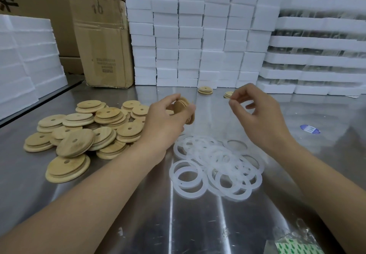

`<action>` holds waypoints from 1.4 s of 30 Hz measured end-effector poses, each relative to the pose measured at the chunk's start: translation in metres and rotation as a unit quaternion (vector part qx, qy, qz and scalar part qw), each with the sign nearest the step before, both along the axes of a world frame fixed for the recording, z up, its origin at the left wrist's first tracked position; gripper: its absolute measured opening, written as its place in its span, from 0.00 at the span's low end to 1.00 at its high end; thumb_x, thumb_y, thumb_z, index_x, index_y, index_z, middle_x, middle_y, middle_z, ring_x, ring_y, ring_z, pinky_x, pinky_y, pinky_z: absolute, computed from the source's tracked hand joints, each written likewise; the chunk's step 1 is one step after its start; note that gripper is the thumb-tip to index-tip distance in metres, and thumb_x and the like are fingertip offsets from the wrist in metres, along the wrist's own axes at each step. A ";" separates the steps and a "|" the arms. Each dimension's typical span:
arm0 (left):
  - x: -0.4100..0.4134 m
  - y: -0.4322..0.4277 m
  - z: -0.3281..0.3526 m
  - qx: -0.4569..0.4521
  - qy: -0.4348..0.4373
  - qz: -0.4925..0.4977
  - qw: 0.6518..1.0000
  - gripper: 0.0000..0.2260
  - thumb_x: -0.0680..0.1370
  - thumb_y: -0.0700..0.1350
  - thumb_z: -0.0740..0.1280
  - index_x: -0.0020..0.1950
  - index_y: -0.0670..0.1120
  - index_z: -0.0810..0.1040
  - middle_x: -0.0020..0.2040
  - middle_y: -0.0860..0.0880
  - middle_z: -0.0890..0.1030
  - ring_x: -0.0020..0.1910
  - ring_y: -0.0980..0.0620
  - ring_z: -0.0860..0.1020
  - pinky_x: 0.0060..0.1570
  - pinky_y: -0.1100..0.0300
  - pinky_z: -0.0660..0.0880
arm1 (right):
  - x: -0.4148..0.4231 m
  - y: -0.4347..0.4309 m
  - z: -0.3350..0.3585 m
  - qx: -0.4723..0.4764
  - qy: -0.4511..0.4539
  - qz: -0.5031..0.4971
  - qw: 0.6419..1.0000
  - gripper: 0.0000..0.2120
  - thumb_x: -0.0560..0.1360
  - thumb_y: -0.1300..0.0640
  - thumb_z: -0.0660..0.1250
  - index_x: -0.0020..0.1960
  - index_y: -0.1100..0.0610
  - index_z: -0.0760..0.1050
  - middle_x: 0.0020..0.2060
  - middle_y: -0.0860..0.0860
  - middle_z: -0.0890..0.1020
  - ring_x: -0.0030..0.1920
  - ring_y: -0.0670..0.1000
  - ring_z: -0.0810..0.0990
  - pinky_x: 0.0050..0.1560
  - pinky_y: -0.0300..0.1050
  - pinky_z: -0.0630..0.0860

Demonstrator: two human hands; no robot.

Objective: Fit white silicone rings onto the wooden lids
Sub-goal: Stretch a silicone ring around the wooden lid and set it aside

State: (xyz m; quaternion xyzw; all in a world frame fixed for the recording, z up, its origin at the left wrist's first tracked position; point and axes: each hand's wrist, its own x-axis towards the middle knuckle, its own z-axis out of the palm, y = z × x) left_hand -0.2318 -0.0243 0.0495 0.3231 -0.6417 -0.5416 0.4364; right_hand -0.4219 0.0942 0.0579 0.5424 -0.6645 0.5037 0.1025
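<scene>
Holding a wooden lid (181, 106) on edge, the left hand (164, 123) clasps it in its grip — rim exposed, likely to take a ring. The right hand (257, 115) shows a pinched grip; on what, I cannot tell — silicone rings (215, 168) lie heaped on the table (198, 224) beneath.

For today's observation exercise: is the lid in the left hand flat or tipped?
Tipped: the wooden lid stands on edge, gripped by the left hand above the table.

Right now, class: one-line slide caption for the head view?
Left hand grips a wooden lid, right hand poised beside it, over lid pile and white silicone rings on a steel table.
</scene>
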 end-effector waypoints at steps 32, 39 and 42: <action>-0.002 0.007 -0.008 -0.150 -0.096 -0.139 0.974 0.08 0.84 0.46 0.72 0.62 0.50 0.85 0.53 0.52 0.87 0.54 0.52 0.86 0.57 0.46 0.84 | 0.032 -0.010 -0.011 0.024 -0.119 0.089 0.989 0.04 0.80 0.56 0.72 0.48 0.48 0.81 0.50 0.41 0.83 0.57 0.45 0.82 0.50 0.44 0.78; 0.000 -0.003 -0.012 -0.196 -0.118 -0.153 0.961 0.06 0.85 0.47 0.69 0.55 0.48 0.86 0.47 0.47 0.86 0.49 0.45 0.84 0.55 0.43 0.80 | 0.029 -0.010 -0.012 0.040 -0.111 0.099 0.988 0.04 0.81 0.56 0.71 0.48 0.49 0.82 0.46 0.41 0.85 0.53 0.45 0.84 0.51 0.46 0.79; -0.001 -0.002 -0.014 -0.208 -0.147 -0.173 0.951 0.06 0.85 0.47 0.69 0.54 0.48 0.85 0.43 0.50 0.84 0.42 0.53 0.80 0.47 0.49 0.77 | 0.028 -0.011 -0.013 0.053 -0.107 0.097 0.988 0.04 0.80 0.57 0.72 0.48 0.49 0.82 0.46 0.42 0.86 0.53 0.45 0.84 0.51 0.46 0.79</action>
